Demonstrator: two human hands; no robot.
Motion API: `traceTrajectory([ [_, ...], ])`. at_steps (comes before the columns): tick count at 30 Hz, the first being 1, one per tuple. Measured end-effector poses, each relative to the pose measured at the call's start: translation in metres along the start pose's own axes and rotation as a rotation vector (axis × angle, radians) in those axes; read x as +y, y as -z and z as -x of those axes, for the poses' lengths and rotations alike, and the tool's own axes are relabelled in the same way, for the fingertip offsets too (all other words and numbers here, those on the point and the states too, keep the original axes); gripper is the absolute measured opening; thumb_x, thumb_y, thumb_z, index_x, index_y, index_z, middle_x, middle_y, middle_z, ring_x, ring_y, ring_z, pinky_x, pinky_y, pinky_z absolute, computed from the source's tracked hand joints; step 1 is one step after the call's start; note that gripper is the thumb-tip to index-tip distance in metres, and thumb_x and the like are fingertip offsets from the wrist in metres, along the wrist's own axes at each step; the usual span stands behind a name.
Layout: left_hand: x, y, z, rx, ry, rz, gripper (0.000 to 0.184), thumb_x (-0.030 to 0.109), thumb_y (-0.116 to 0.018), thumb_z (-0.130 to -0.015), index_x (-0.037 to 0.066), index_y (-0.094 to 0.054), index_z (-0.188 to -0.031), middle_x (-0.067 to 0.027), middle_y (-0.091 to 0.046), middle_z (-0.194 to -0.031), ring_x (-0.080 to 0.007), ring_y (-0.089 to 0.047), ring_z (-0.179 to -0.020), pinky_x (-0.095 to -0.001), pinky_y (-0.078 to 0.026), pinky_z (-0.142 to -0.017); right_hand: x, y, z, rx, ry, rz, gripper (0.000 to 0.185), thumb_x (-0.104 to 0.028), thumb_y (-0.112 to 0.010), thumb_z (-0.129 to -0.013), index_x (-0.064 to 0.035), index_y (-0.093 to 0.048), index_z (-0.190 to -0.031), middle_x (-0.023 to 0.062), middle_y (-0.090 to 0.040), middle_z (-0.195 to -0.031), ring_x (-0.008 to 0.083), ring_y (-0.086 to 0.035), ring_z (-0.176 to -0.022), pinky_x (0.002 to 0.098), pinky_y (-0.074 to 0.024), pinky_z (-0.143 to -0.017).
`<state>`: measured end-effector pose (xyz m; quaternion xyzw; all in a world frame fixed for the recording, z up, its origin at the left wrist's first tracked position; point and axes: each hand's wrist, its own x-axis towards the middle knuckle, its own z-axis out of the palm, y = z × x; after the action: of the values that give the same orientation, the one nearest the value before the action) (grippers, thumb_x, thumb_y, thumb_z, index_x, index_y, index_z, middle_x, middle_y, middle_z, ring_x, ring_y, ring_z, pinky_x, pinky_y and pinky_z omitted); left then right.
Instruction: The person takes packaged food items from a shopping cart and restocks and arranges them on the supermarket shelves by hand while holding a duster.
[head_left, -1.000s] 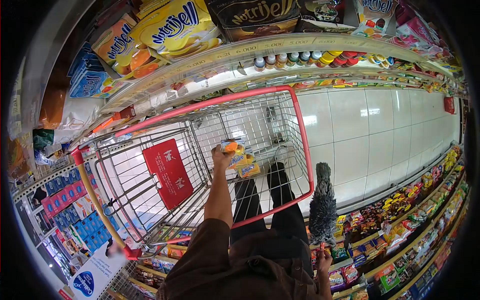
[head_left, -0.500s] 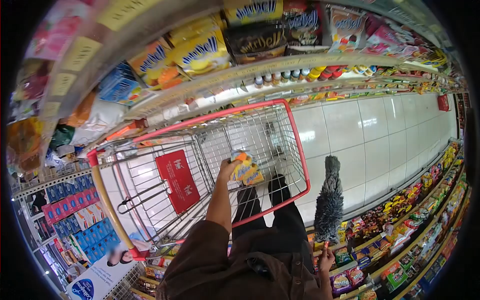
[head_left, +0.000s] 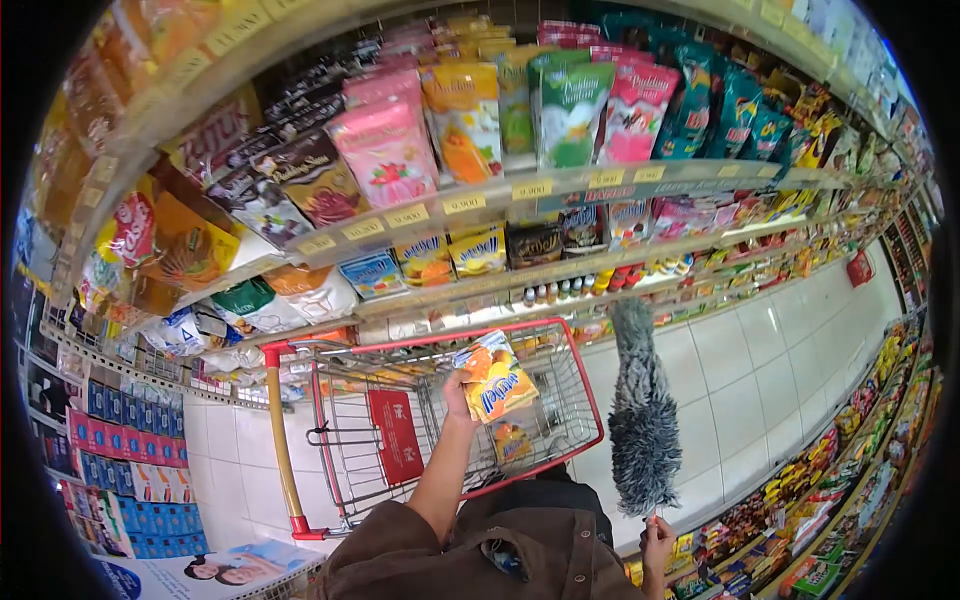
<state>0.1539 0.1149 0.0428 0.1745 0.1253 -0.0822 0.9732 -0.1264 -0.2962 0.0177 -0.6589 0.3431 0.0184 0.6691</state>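
Note:
My left hand [head_left: 458, 395] grips the edge of an orange and yellow Nutrijell packet [head_left: 498, 380], raised above the shopping cart [head_left: 585, 375]. Inside the cart basket, below the held packet, lies another orange and yellow packet [head_left: 512, 440]. My right hand [head_left: 657, 536], low on the right, is closed round the handle of a fluffy grey duster [head_left: 643, 430], whose head points up. On the shelf beyond the cart, more Nutrijell packets [head_left: 478, 250] stand in a row.
An upper shelf holds pudding pouches [head_left: 462, 125] behind price tags. Snack shelves [head_left: 800, 490] curve along the right side of the tiled aisle [head_left: 740, 380]. Blue and pink boxes [head_left: 130, 420] are stacked at the left.
The view has tilted up to the higher shelves. My left hand has lifted a packet out of the cart basket, leaving another inside. The duster has risen slightly in my right hand.

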Motion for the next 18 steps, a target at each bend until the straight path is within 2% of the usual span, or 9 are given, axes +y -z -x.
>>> traceTrajectory([
  [4,0.009,-0.033,-0.012,-0.090,-0.058,-0.004,0.061,0.032,-0.049,-0.076,0.000,-0.048,-0.127,-0.0194,-0.057,-0.120,-0.0353,-0.059,-0.106,-0.0482,-0.047,-0.093,-0.026,-0.030,-0.010,-0.070,0.075,-0.007,0.021,-0.020,-0.059,-0.093,-0.0040,-0.058,-0.080,-0.0063,-0.040,-0.052,0.0028,-0.033,-0.039,0.0211,-0.0217,-0.035],
  [8,0.018,-0.077,0.005,-0.236,-0.087,0.089,0.072,0.054,-0.047,-0.083,0.000,-0.045,-0.130,-0.0218,-0.056,-0.121,-0.0376,-0.057,-0.109,-0.0489,-0.042,-0.099,-0.057,-0.050,-0.013,-0.145,0.244,0.100,0.016,-0.016,-0.059,-0.093,-0.0003,-0.063,-0.094,-0.0071,-0.041,-0.052,0.0021,-0.035,-0.044,0.0194,-0.0249,-0.040],
  [9,0.019,-0.070,-0.001,-0.168,-0.107,0.061,0.085,0.071,-0.042,-0.081,0.000,-0.048,-0.128,-0.0236,-0.057,-0.117,-0.0387,-0.057,-0.107,-0.0486,-0.042,-0.099,-0.071,-0.057,-0.009,-0.125,0.304,0.150,0.019,-0.014,-0.060,-0.090,0.0030,-0.065,-0.096,-0.0063,-0.042,-0.053,0.0028,-0.036,-0.045,0.0205,-0.0266,-0.042],
  [10,0.022,-0.062,-0.007,-0.178,-0.120,0.062,0.085,0.071,-0.042,-0.081,0.000,-0.048,-0.128,-0.0236,-0.057,-0.117,-0.0387,-0.057,-0.107,-0.0486,-0.042,-0.099,-0.087,-0.061,-0.004,-0.133,0.318,0.149,0.019,-0.014,-0.060,-0.090,0.0030,-0.065,-0.096,-0.0063,-0.042,-0.053,0.0028,-0.036,-0.045,0.0205,-0.0266,-0.042],
  [12,0.030,-0.041,-0.012,-0.145,-0.162,-0.007,0.087,0.075,-0.037,-0.082,0.001,-0.051,-0.126,-0.0200,-0.057,-0.120,-0.0350,-0.057,-0.108,-0.0473,-0.046,-0.093,-0.118,-0.063,0.006,-0.150,0.500,0.547,0.023,-0.012,-0.066,-0.084,0.0058,-0.067,-0.099,0.0022,-0.054,-0.057,0.0063,-0.046,-0.049,0.0236,-0.0352,-0.046],
  [13,0.034,-0.029,-0.013,0.044,-0.176,0.007,0.085,0.078,-0.037,-0.081,0.006,-0.053,-0.124,-0.0134,-0.060,-0.118,-0.0281,-0.059,-0.104,-0.0426,-0.048,-0.090,-0.125,-0.066,0.006,-0.113,0.682,0.652,0.025,-0.015,-0.071,-0.078,0.0034,-0.069,-0.094,0.0128,-0.061,-0.061,0.0166,-0.058,-0.050,0.0288,-0.0429,-0.048],
  [16,0.043,-0.043,-0.003,0.214,-0.193,-0.091,0.082,0.081,-0.040,-0.077,0.012,-0.057,-0.116,-0.0052,-0.063,-0.105,-0.0235,-0.061,-0.092,-0.0416,-0.051,-0.079,-0.140,-0.072,0.007,-0.122,0.939,0.877,0.024,-0.017,-0.072,-0.078,0.0030,-0.068,-0.090,0.0178,-0.061,-0.062,0.0265,-0.060,-0.051,0.0352,-0.0444,-0.049],
  [17,0.044,-0.038,-0.005,0.250,-0.193,-0.112,0.085,0.082,-0.037,-0.077,0.012,-0.055,-0.121,-0.0068,-0.062,-0.111,-0.0245,-0.060,-0.098,-0.0425,-0.049,-0.085,-0.146,-0.078,0.013,-0.104,0.833,0.907,0.026,-0.020,-0.074,-0.076,0.0011,-0.069,-0.090,0.0191,-0.064,-0.067,0.0337,-0.062,-0.056,0.0384,-0.0464,-0.051],
  [18,0.043,-0.033,-0.005,0.254,-0.198,-0.107,0.085,0.082,-0.037,-0.077,0.012,-0.055,-0.121,-0.0068,-0.062,-0.111,-0.0245,-0.060,-0.098,-0.0425,-0.049,-0.085,-0.145,-0.078,0.013,-0.111,0.836,0.911,0.026,-0.020,-0.074,-0.076,0.0011,-0.069,-0.090,0.0191,-0.064,-0.067,0.0337,-0.062,-0.056,0.0384,-0.0464,-0.051],
])
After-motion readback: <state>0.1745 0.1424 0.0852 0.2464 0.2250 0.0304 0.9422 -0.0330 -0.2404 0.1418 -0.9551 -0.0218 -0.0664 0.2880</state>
